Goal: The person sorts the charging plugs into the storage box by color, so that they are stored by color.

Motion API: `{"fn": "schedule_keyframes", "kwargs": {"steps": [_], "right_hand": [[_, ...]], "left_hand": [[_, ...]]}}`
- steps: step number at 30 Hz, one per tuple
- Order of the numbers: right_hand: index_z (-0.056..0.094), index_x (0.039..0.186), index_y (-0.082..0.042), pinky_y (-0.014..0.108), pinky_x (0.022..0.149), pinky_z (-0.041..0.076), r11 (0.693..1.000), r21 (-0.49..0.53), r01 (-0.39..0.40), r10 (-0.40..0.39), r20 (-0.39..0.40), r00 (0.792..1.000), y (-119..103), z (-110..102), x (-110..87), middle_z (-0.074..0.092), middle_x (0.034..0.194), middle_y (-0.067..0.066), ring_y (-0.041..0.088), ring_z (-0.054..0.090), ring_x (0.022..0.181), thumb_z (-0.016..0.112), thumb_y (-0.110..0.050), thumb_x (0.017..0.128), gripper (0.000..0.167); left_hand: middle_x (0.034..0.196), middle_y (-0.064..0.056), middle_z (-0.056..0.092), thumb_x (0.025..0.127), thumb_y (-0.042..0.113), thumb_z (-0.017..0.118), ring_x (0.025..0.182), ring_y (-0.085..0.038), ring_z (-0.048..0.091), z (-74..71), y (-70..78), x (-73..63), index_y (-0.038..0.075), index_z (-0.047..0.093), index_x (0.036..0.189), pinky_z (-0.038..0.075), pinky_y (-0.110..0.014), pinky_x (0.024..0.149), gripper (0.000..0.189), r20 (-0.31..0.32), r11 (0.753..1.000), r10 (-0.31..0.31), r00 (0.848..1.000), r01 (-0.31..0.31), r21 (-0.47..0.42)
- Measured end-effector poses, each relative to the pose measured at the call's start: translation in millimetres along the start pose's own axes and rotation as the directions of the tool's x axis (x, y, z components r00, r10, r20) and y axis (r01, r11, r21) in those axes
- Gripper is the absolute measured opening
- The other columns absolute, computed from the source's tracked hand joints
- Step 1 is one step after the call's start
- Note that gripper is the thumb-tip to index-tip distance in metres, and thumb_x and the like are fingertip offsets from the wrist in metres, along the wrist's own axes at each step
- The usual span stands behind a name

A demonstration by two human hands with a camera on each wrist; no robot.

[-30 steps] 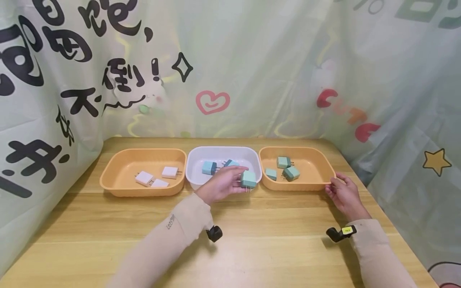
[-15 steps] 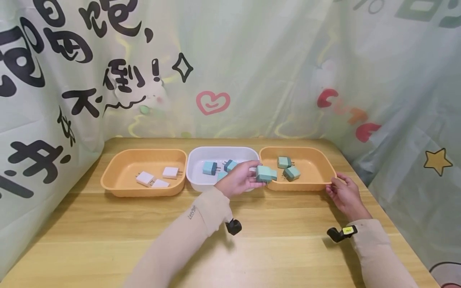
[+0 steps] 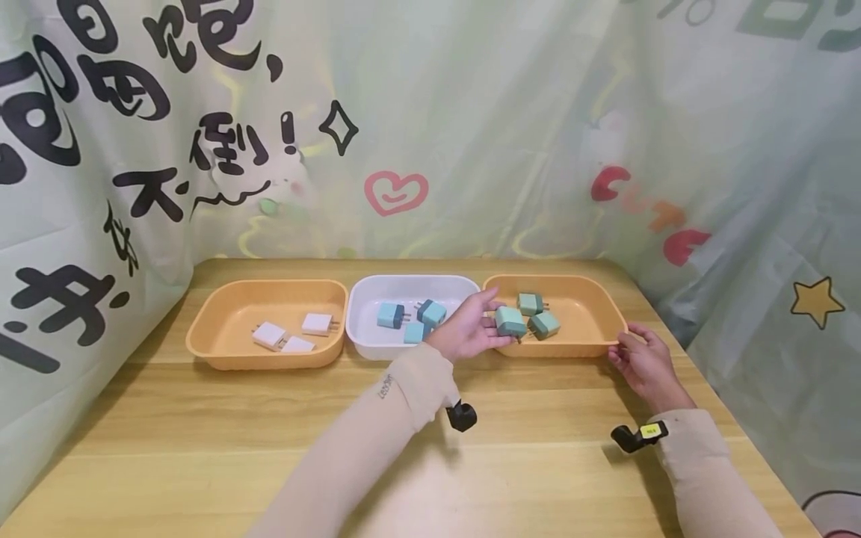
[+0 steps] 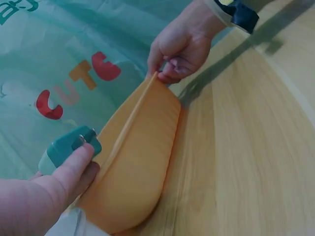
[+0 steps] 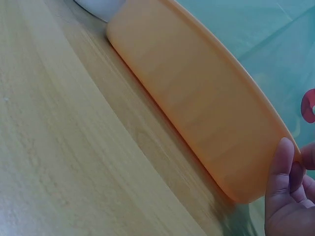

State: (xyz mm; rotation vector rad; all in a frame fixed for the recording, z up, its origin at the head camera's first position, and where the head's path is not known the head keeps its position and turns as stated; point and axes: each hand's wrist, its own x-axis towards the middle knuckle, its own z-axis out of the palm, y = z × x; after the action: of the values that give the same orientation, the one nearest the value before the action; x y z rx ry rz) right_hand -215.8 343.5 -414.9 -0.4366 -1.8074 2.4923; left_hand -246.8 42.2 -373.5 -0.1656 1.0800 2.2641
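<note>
In the head view my left hand (image 3: pixel 467 325) reaches over the near left rim of the right-hand orange tray (image 3: pixel 592 347). It holds a green plug-in charger (image 3: pixel 510 321) between thumb and fingers, above the tray's left end. The left wrist view shows the metal prongs of this charger (image 4: pixel 69 147) beside a fingertip. Two similar green chargers lie in that tray, one at the back (image 3: pixel 530 302) and one nearer (image 3: pixel 545 324). My right hand (image 3: pixel 646 366) pinches the tray's near right corner rim, thumb on the outside in the right wrist view (image 5: pixel 290 196).
A white tray (image 3: pixel 366 345) in the middle holds several blue chargers (image 3: pixel 391 314) with dark ends. At left, another orange tray (image 3: pixel 222 351) holds white chargers (image 3: pixel 318 323). The trays stand side by side on a wooden table (image 3: pixel 538 463), with a printed curtain (image 3: pixel 484 149) behind.
My left hand has carried the green charger rightward, from over the white tray to over the right orange tray. A green charger at that tray's left end is now hidden. The right hand stays put.
</note>
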Motion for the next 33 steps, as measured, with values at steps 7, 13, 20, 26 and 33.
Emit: {"fn": "schedule_keyframes", "kwargs": {"steps": [7, 13, 20, 26, 33], "right_hand": [[0.037, 0.112, -0.013, 0.017, 0.055, 0.054, 1.000, 0.010, -0.002, 0.002, 0.012, 1.000, 1.8, -1.3, 0.5, 0.058, 0.069, 0.003, 0.008, 0.059, 0.059, 0.048, -0.002, 0.099, 0.021], [0.037, 0.113, -0.014, 0.017, 0.056, 0.054, 1.000, 0.003, 0.005, -0.005, 0.015, 1.000, 2.7, -1.7, 0.8, 0.057, 0.070, 0.002, 0.008, 0.059, 0.060, 0.047, -0.003, 0.099, 0.020], [0.038, 0.115, -0.014, 0.017, 0.057, 0.054, 1.000, -0.005, 0.004, -0.004, 0.016, 1.000, 3.3, -2.4, 1.2, 0.057, 0.072, 0.003, 0.008, 0.059, 0.061, 0.047, -0.004, 0.099, 0.021], [0.038, 0.116, -0.014, 0.017, 0.058, 0.054, 1.000, -0.013, 0.003, -0.003, 0.012, 1.000, 3.6, -3.0, 1.2, 0.057, 0.074, 0.003, 0.008, 0.059, 0.062, 0.048, -0.005, 0.099, 0.022], [0.038, 0.115, -0.015, 0.018, 0.058, 0.054, 1.000, -0.001, -0.004, 0.004, 0.013, 1.000, 3.3, -3.4, 2.0, 0.057, 0.075, 0.003, 0.009, 0.059, 0.062, 0.048, -0.004, 0.099, 0.022]], "left_hand": [[0.128, -0.028, 0.041, 0.098, 0.042, 0.053, 0.130, -0.043, 0.038, 11.7, -2.1, 10.3, -0.004, 0.030, 0.146, 0.034, -0.052, 0.109, 0.071, -0.035, 0.998, -0.012, 0.999, 0.010, -0.061], [0.134, -0.030, 0.036, 0.097, 0.043, 0.054, 0.133, -0.044, 0.033, 21.3, -3.1, 16.1, -0.006, 0.025, 0.149, 0.030, -0.054, 0.111, 0.077, -0.074, 0.995, -0.004, 0.997, -0.003, -0.103], [0.145, -0.031, 0.027, 0.095, 0.047, 0.053, 0.137, -0.042, 0.028, 35.1, -2.8, 20.8, -0.005, 0.024, 0.150, 0.025, -0.054, 0.113, 0.080, -0.152, 0.993, 0.020, 0.988, -0.037, -0.108], [0.150, -0.028, 0.025, 0.096, 0.049, 0.049, 0.138, -0.042, 0.025, 39.1, -5.2, 33.0, -0.002, 0.022, 0.151, 0.024, -0.056, 0.113, 0.080, -0.181, 0.992, 0.100, 0.978, -0.111, -0.052], [0.157, -0.019, 0.019, 0.095, 0.050, 0.050, 0.142, -0.040, 0.018, 38.2, -8.0, 48.7, 0.009, 0.028, 0.152, 0.025, -0.059, 0.111, 0.073, -0.260, 0.981, 0.176, 0.949, -0.191, -0.032]]}}
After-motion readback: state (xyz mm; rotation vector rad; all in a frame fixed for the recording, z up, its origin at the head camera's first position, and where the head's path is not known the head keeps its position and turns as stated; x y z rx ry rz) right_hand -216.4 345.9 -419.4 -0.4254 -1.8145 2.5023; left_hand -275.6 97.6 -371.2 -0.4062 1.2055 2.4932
